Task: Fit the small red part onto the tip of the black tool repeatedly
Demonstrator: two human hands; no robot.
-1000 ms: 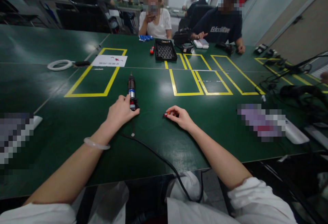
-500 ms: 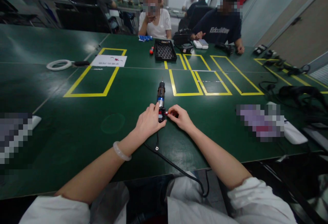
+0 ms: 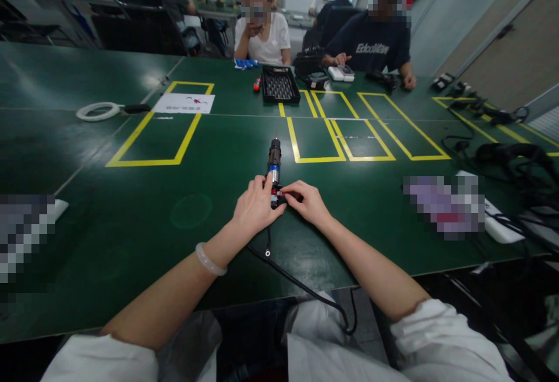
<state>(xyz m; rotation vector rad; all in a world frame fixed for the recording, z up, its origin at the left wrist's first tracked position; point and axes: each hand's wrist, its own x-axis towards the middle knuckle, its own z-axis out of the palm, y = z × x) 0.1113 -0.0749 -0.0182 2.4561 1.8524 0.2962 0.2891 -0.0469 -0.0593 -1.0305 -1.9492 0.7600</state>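
A slim motor unit [image 3: 273, 163], black, brown, blue and silver with a thin tip pointing away from me, lies on the green table. My left hand [image 3: 257, 204] is closed over its near end, with fingers and thumb around the left side. At the right of that near end, my right hand [image 3: 308, 200] pinches a small red-and-white piece [image 3: 280, 193], too small to name surely, against the unit. The fingers partly hide where they meet. From the near end a black cable [image 3: 301, 286] runs down over the table edge, with a metal ring terminal [image 3: 268, 253] beside it.
Farther back are a black tray [image 3: 281, 86] of small parts, a red screwdriver-like tool [image 3: 257, 84], a white sheet [image 3: 186, 103] and a coiled white cable [image 3: 98, 112]. Yellow tape outlines mark the table. Two people sit opposite; black cables [image 3: 502, 155] lie at right.
My right fingertips have moved slightly left, bringing the small red-and-white piece up to the unit's side. My left hand keeps its hold; the unit has stayed in place.
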